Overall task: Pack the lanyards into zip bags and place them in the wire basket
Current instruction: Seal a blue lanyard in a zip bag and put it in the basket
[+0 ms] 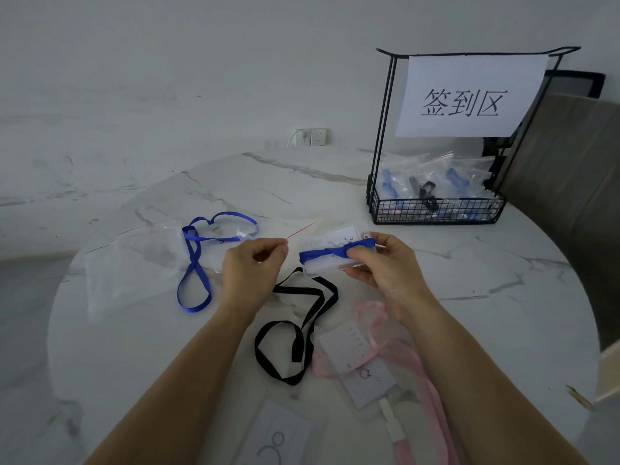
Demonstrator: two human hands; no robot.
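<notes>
Room: a pale marbled wall stands behind, with a wall socket (310,137) low on it and a white plug in its left half.
Desk: a round desk (134,347) with a white, grey-veined top carries everything.
Far left: spare zip bags (124,273), clear and flat, overlap on the desk.
Loose blue lanyard (196,263): it lies in loops partly across those bags, just left of the left hand.
Left hand (251,268): its fingers are curled, and the thumb and forefinger pinch the red-striped edge of a zip bag (303,229).
Wrapped blue lanyard (335,252): the ribbon is wound round its clear badge holder and held above the desk, beside the bag's mouth. Whether any of it is inside, I cannot tell.
Right hand (382,263): it grips the wrapped blue lanyard at its right end, thumb on the ribbon. The two hands are apart.
Black lanyard (295,330): it lies twisted on the desk below the hands.
Near edge: a badge card (278,434) lies flat.
Pink lanyard (365,357): it lies with its badge holder under the right forearm.
Wire basket (436,213): it stands at the desk's far right and holds filled zip bags.
Paper sign (469,95): it hangs on the basket's tall frame, printed with "签到区".
Far right: a chair back (570,169) stands beside the desk.
</notes>
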